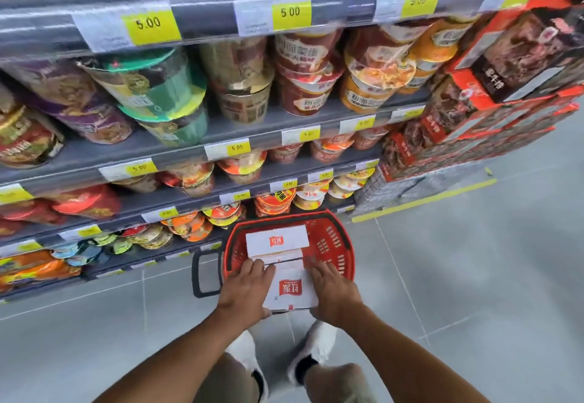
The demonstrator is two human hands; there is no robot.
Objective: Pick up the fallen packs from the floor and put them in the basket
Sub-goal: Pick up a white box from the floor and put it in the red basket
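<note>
Yellow price tags [148,24] on the upper shelf edge [205,12] read "5.00". Red cups [300,51], upper centre, bear "粉面菜蛋". The red logo on the white pack [292,290], lower centre, is illegible.

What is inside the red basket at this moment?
One white pack lies flat inside the basket. A second pack, held by the left hand and right hand, hangs over the near rim. Anything beneath the packs, and the basket's near floor, is covered.

White red-logo pack [292,288] gripped between my left hand [245,288], right hand [335,292], over red basket [331,244] near rim; second pack [276,241] flat inside.
</note>
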